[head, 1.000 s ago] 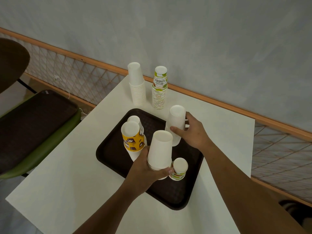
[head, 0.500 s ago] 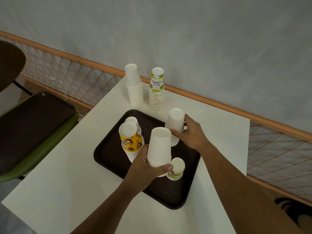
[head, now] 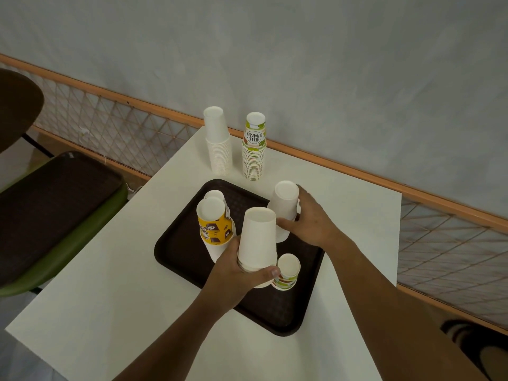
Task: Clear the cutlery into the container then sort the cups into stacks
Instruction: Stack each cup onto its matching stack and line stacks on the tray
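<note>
At the near edge of the white bench (head: 110,270), the person's two forearms reach in toward a dark brown tray (head: 181,251) that lies flat on it. The left hand (head: 233,273) grips the base of a short nest of upturned plain white cups (head: 257,237), its fingers (head: 268,271) curled round the lowest rims, thumb in front and the rest hidden behind. Whether the nest touches the tray cannot be told. Just beside it, on the right, a small printed cup (head: 287,270) stands upside down on the tray. Farther in, the right hand (head: 313,221) holds a second upturned white cup (head: 284,204) over the tray's far right corner, the thumb pressed on its near side and the other fingers wrapped round the back. On the tray's left part stands a yellow-patterned cup (head: 214,224), upturned on a white one, with another white cup (head: 215,194) just behind it. Beyond the tray, near the bench's far corner, two tall stacks stand side by side: a plain white stack (head: 218,141) and a green-printed stack (head: 254,147) lettered "HELLO SUMMER". Behind them run an orange rail (head: 357,171) and a grey wall (head: 302,64). Left of the bench, a green seat (head: 82,235) carries another dark tray (head: 55,199).
</note>
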Tool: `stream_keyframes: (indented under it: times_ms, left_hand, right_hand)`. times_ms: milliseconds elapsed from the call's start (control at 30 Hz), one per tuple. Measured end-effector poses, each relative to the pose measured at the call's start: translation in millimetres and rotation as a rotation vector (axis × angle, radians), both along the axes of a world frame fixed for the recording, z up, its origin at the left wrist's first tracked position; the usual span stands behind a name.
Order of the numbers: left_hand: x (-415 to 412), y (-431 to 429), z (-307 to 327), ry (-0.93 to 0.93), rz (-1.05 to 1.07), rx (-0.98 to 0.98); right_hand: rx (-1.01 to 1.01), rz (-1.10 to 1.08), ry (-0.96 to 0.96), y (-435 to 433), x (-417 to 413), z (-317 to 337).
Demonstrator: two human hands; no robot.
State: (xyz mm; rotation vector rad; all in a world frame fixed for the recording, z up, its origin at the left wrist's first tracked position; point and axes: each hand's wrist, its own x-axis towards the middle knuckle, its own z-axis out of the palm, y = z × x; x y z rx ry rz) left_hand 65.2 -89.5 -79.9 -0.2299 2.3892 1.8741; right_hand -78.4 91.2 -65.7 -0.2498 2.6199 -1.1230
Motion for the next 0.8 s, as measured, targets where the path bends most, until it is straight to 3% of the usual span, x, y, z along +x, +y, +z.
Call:
stream_keyframes:
  times_ms: [67, 200, 333, 400, 800]
  left_hand:
    - [0, 0, 6, -0.014, 0.002, 0.053]
    - [-2, -1, 16, -0.006, 0.007, 0.063]
    - [-7, 3, 23, -0.001, -0.033, 0.146]
    - [-9, 7, 26, 0.032, -0.014, 0.078]
    - [-10, 7, 31, 0.150, -0.039, -0.128]
  right_hand:
    - [-0.014, -0.073, 0.049, 3, 11, 15]
    - [-0.265, -0.268, 0.255, 6, 58, 45]
    - [-0.254, 0.030, 0.006, -1, 93, 61]
    - [-0.216, 0.112, -0.073, -7, 98, 64]
    - [-0.147, 0.107, 0.015, -11, 100, 70]
